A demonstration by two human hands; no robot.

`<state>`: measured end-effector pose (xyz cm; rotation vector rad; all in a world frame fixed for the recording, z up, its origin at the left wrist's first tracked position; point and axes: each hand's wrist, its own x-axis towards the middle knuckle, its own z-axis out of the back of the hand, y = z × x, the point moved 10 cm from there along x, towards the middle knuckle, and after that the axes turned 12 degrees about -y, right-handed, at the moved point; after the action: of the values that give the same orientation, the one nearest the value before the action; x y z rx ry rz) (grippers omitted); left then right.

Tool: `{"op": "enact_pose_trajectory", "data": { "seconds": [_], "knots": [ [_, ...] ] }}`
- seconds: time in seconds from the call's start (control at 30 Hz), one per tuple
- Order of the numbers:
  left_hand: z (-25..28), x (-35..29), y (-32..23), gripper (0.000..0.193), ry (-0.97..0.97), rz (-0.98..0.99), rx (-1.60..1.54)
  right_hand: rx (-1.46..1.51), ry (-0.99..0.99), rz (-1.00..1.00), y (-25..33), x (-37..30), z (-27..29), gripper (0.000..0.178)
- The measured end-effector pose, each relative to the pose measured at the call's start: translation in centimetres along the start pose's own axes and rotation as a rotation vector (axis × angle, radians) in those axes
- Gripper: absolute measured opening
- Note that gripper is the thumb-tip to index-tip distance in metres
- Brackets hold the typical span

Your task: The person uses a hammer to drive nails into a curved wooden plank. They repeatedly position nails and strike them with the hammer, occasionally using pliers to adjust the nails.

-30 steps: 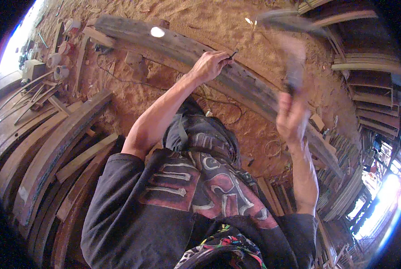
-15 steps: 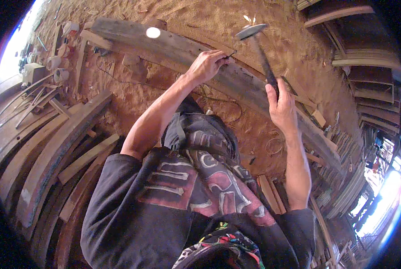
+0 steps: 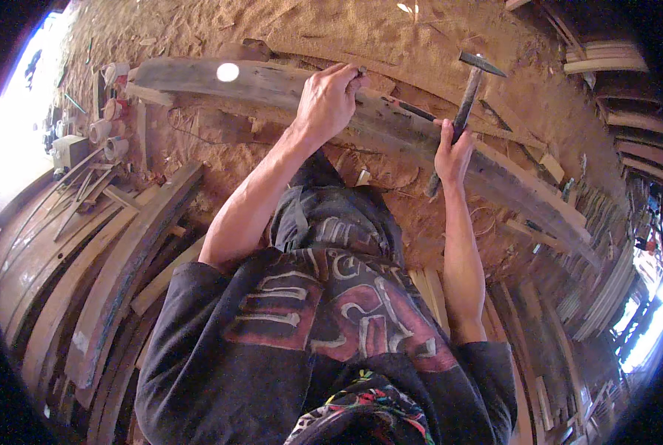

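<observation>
A long weathered timber beam [image 3: 265, 83] runs across in front of me, with a bright round spot of light near its left end. My left hand [image 3: 328, 100] is closed over the beam, its fingertips pinched round a small dark end [image 3: 361, 72] whose kind is hidden. My right hand [image 3: 454, 152] is wrapped round the handle of a hammer [image 3: 471, 95], with its metal head pointing up and away. By the right forefinger, a slim dark stick-like tool [image 3: 417, 111] lies along the beam; whether the finger holds it I cannot tell.
Curved timbers [image 3: 124, 274] are stacked at the left. Several pots [image 3: 109, 130] and a box-like thing [image 3: 70, 152] stand at the far left. Sandy ground [image 3: 331, 37] with wood scraps lies beyond the beam. More planks [image 3: 606, 55] are piled at the right.
The hammer has tilted, its head swinging to the right, and my right hand has come in against the beam. The slim dark tool now shows beside it. My left hand has risen slightly.
</observation>
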<state>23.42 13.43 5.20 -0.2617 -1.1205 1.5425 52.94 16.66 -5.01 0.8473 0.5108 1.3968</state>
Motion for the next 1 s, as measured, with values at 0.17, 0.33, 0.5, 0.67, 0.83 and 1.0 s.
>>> {"op": "enact_pose_trajectory", "data": {
  "seconds": [0.17, 0.33, 0.5, 0.67, 0.83, 1.0],
  "knots": [
    [-1.2, 1.6, 2.1, 0.023, 0.078, 0.13, 0.113, -0.029, -0.04, 0.077, 1.1, -1.0, 0.3, 0.035],
    [-3.8, 1.7, 9.7, 0.031, 0.133, 0.2, 0.283, -0.008, -0.054, 0.122, 1.6, -1.7, 0.6, 0.035],
    [-2.5, 3.0, 7.5, 0.03, 0.112, 0.215, 0.276, -0.05, -0.04, 0.148, 2.6, -2.1, 0.7, 0.033],
    [-0.8, 2.3, 3.3, 0.016, 0.06, 0.157, -0.087, 0.008, -0.038, 0.086, 2.0, -2.4, 1.0, 0.031],
    [2.2, 1.8, 0.8, 0.011, -0.047, -0.09, -0.016, 0.025, -0.02, 0.045, 3.0, -2.4, 1.4, 0.027],
    [0.6, -0.4, 2.5, 0.005, -0.018, 0.121, -0.177, -0.005, -0.038, 0.076, 2.5, -2.3, 1.7, 0.025]
  ]
}}
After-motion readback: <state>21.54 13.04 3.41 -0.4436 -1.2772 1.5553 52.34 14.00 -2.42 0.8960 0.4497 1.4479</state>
